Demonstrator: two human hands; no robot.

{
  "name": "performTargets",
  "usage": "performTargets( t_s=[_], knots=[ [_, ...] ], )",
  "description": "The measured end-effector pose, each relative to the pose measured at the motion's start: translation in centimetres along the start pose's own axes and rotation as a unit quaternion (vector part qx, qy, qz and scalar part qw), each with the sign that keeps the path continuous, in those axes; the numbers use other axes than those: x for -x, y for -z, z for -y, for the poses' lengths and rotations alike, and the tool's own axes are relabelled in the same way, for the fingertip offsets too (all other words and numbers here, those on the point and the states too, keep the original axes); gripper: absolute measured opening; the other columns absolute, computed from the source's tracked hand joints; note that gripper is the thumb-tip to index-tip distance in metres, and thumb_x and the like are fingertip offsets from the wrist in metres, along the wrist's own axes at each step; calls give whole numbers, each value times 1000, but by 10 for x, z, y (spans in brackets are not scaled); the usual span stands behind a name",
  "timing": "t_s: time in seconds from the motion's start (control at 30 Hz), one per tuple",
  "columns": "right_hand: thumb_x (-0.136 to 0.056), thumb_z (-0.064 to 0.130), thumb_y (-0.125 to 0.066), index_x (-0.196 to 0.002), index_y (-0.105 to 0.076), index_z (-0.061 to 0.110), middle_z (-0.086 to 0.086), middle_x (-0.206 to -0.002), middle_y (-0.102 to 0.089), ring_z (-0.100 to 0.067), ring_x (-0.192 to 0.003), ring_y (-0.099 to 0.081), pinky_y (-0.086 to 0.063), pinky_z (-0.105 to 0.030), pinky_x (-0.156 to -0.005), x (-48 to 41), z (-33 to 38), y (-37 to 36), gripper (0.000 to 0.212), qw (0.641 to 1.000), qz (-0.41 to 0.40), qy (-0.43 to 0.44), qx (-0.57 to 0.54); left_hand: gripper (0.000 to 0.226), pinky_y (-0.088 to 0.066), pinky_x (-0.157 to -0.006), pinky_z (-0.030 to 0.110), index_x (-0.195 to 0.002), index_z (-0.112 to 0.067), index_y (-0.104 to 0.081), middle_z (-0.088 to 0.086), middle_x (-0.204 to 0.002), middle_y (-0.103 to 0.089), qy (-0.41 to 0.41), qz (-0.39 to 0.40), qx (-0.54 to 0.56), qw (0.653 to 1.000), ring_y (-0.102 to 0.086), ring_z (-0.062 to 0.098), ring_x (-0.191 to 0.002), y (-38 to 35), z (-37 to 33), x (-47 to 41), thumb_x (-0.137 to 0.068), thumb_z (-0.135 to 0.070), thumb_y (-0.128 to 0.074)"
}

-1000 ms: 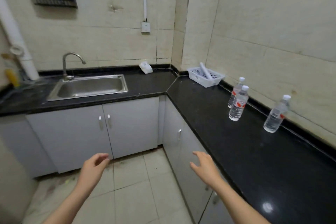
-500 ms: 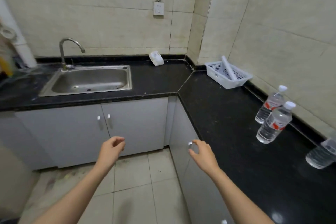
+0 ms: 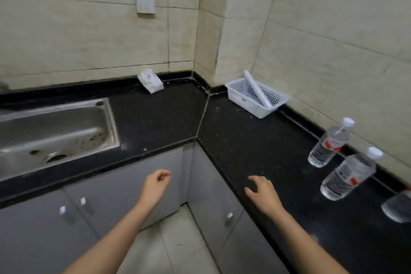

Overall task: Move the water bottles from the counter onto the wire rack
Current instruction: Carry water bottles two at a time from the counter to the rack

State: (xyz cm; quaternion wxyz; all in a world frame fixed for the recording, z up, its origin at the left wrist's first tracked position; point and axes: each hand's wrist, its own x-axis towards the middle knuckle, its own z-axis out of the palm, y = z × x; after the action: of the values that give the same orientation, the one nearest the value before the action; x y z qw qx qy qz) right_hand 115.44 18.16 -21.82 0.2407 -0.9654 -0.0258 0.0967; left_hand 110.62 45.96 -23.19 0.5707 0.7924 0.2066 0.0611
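Note:
Three clear water bottles with white caps and red labels stand on the black counter along the right wall: a far bottle, a middle bottle, and a third bottle cut off by the right edge. My right hand hovers over the counter's front edge, fingers spread, holding nothing, well left of the bottles. My left hand is in front of the cabinet corner with its fingers loosely curled and nothing in it. No wire rack is in view.
A white plastic basket with a white roll in it sits in the counter's far corner. A white packet lies by the back wall. The steel sink is at left. Grey cabinet doors run below the counter.
The view has moved closer and turned right, so the bottles sit nearer the right edge. Both hands have risen; my right hand now reaches over the counter edge.

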Motion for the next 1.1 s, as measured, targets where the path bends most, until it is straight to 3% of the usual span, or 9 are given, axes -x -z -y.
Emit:
performTargets(
  t_s=[0.13, 0.3, 0.43, 0.53, 0.67, 0.83, 1.0, 1.1],
  knots=[
    [-89, 26, -55, -129, -47, 12, -10, -134, -47, -25, -126, -40, -34, -30, -101, -12, -22, 21, 43, 993, -62, -99, -20, 12, -38, -78, 25, -92, -6, -57, 9, -89, -57, -39, 114, -20, 992, -52, 21, -87, -35, -29, -60, -87, 2, -50],
    [-89, 26, -55, -129, -47, 12, -11, -134, -47, -26, -125, -41, -34, -30, -100, 14, -71, 40, 43, 965, -110, -235, -39, 14, -40, -59, 4, -88, -7, -58, 3, -72, -55, -77, 232, -38, 969, -51, 21, -78, -120, -52, -89, -83, 5, -53],
    [-87, 22, -57, -127, -50, 9, -14, -131, -50, -29, -122, -43, -34, -29, -99, 30, -113, 60, 42, 935, -162, -311, -64, 13, -38, -66, 18, -84, -12, -59, -1, -71, -57, -93, 335, -60, 936, -53, 17, -75, -203, -72, -81, -81, 0, -56],
    [-86, 23, -59, -126, -50, 9, -14, -130, -51, -29, -122, -44, -35, -32, -99, 26, -144, 80, 44, 912, -204, -346, -79, 16, -39, -60, 14, -77, -18, -59, -1, -68, -57, -115, 385, -79, 912, -51, 16, -69, -256, -95, -74, -81, -2, -57],
    [-84, 25, -62, -130, -45, 9, -15, -131, -50, -29, -123, -43, -36, -35, -100, 3, -178, 101, 52, 893, -239, -362, -118, 17, -40, -66, 25, -75, -21, -59, -5, -63, -55, -150, 415, -106, 891, -50, 17, -65, -312, -128, -78, -80, -4, -56],
    [-78, 25, -69, -133, -40, 10, -15, -133, -49, -29, -125, -44, -39, -37, -99, -31, -199, 115, 64, 875, -258, -364, -187, 16, -39, -66, 21, -77, -20, -60, -7, -65, -56, -164, 431, -116, 880, -49, 9, -60, -358, -153, -89, -80, -5, -56],
    [-71, 14, -74, -122, -47, 13, -7, -116, -58, -19, -106, -55, -39, -26, -84, -56, -212, 117, 58, 853, -274, -359, -261, 15, -40, -64, 19, -83, -19, -59, -7, -68, -56, -147, 446, -117, 875, -50, 9, -63, -398, -164, -112, -80, -5, -56],
    [-66, 10, -78, -114, -47, 16, 2, -107, -58, -16, -102, -56, -40, -26, -85, -70, -211, 116, 58, 832, -289, -363, -305, 19, -42, -67, 21, -98, -8, -61, 1, -76, -56, -142, 466, -113, 866, -51, 17, -70, -423, -172, -131, -80, -6, -58]
  ],
)
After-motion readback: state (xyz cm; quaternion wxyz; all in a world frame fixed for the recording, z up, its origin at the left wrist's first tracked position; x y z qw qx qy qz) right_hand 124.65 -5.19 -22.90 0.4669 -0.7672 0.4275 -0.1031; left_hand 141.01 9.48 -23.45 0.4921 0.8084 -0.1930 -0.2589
